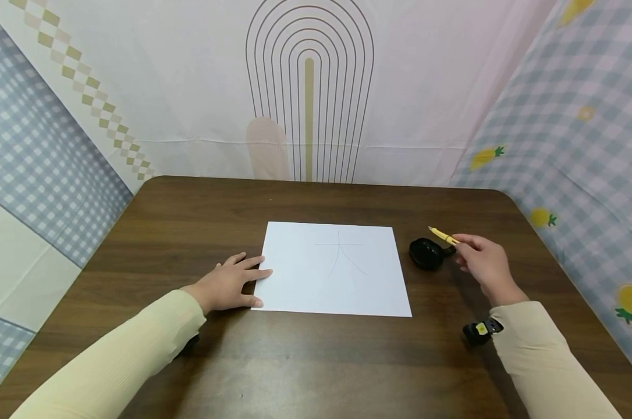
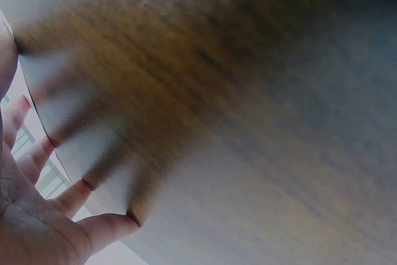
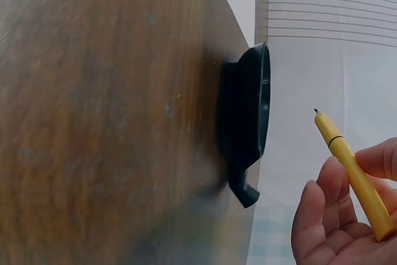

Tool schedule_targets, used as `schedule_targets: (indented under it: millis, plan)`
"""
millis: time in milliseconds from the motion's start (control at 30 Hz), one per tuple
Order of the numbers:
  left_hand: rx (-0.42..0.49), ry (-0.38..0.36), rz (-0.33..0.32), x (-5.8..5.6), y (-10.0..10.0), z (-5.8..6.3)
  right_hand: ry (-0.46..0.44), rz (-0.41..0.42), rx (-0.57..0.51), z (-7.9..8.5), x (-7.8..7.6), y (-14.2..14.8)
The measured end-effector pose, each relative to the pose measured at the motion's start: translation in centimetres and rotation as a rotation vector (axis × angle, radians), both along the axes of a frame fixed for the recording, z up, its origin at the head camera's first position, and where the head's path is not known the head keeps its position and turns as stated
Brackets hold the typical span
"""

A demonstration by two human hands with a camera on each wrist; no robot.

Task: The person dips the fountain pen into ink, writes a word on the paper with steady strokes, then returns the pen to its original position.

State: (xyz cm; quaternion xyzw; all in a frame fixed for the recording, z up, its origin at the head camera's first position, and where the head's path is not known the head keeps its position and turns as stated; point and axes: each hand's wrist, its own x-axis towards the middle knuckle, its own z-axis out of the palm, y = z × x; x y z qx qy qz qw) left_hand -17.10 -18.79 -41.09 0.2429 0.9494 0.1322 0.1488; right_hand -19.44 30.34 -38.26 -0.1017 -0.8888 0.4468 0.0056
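A white sheet of paper (image 1: 295,291) lies on the brown table, with a few thin lines drawn on its upper right half, one crossing stroke and two spreading legs. My left hand (image 1: 234,285) rests with fingers spread at the sheet's left edge, fingertips on the paper. Between thumb and fingers my right hand (image 1: 486,265) pinches a yellow pencil (image 3: 353,175), its dark tip pointing away to the left, held above the table. Just under and left of that hand sits a small round black dish with a short handle (image 1: 426,254); the fingers overlap its handle in the head view.
The wooden table (image 1: 316,361) has rounded far corners. Behind it hangs a white cloth (image 1: 190,75) with an arch print, and checked cloths (image 1: 567,128) flank both sides. A black wrist device (image 1: 478,331) is on the right wrist.
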Motion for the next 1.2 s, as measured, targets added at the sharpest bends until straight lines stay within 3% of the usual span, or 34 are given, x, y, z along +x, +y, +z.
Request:
schedule_targets:
  millis: [633,1200]
  plan:
    - [-0.005,0.012,-0.004,0.0,-0.1,0.0,-0.017,-0.040,-0.001,-1.5,0.6,1.0]
    - [-0.006,0.014,-0.008,0.0,-0.1,0.0,-0.125,-0.087,-0.046,-1.9,0.5,1.4]
